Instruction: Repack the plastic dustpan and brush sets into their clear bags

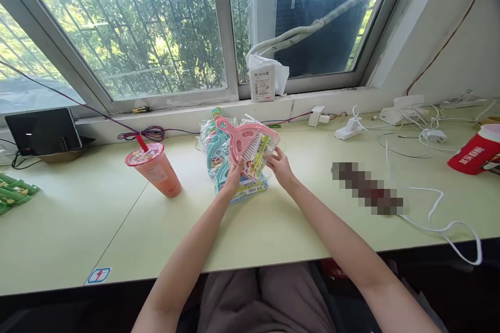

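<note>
A pink mini dustpan and brush set (242, 138), wrapped in clear plastic with a yellow-green label, is held up over the table between both hands. My left hand (233, 177) is closed on its lower left edge, thumb on the front. At the lower right corner, my right hand (282, 167) pinches the wrapper near the label. Behind and below it lie several similar wrapped sets; a teal set (217, 148) shows at the left, and a blue one with a label (250, 190) sits underneath. The pink set partly hides them.
Left of the hands stands a pink cup with a straw (156, 169). A tablet (42, 132) leans at the far left. To the right lie a pixelated object (367, 187), white cables (461, 226), plug adapters (349, 129) and a red container (474, 151). A tissue pack (262, 83) rests on the sill.
</note>
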`<state>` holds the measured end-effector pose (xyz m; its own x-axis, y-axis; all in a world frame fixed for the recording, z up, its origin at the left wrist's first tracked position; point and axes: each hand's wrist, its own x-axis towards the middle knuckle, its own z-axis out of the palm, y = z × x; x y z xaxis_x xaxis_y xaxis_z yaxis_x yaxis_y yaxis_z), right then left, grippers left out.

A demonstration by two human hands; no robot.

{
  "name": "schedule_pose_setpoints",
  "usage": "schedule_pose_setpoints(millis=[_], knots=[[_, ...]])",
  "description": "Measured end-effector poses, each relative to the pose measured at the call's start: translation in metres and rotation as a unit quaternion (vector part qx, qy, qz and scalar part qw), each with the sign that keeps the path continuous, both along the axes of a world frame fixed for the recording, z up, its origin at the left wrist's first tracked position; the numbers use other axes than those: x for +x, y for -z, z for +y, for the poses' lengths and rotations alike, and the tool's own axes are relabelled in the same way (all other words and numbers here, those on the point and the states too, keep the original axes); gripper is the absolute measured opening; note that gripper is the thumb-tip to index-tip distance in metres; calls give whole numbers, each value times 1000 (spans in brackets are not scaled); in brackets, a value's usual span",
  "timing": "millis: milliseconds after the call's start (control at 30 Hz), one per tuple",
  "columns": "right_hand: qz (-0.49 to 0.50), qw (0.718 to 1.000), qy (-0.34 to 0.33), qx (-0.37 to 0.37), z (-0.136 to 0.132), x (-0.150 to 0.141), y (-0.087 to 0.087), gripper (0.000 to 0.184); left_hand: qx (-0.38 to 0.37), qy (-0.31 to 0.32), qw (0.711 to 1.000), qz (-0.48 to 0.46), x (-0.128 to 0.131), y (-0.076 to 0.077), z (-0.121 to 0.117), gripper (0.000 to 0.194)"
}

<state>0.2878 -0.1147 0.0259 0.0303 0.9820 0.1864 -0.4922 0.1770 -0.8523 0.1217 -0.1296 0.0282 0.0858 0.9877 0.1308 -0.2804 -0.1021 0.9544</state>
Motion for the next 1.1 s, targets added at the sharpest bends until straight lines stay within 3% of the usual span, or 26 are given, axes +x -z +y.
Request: schedule_pose_setpoints(millis=[100, 267, 467, 633, 800, 967, 1100], knots=[[1, 1000, -3, -12, 2, 2, -2, 60, 5, -14, 999, -43, -2, -1, 2, 68], [-52, 999, -16, -5, 1, 5, -15, 65, -6, -122, 988, -90, -17, 2, 18, 40], [-94, 994, -48, 16, -1, 25, -25, 60, 48, -149, 983, -97, -41, -9, 26, 41], [0, 999, 50, 21, 11, 43, -18, 52, 52, -245, 957, -143, -67, -23, 25, 44], [92, 985, 145, 18, 27, 52, 0, 48, -31, -199, 979, -40, -78, -28, 28, 43], [119, 980, 158, -6, 34, 54, 13, 48, -17, -191, 975, -114, -77, -36, 23, 44], [153, 977, 150, -27, 33, 49, 15, 47, -29, -135, 982, -127, -78, -44, 18, 43]])
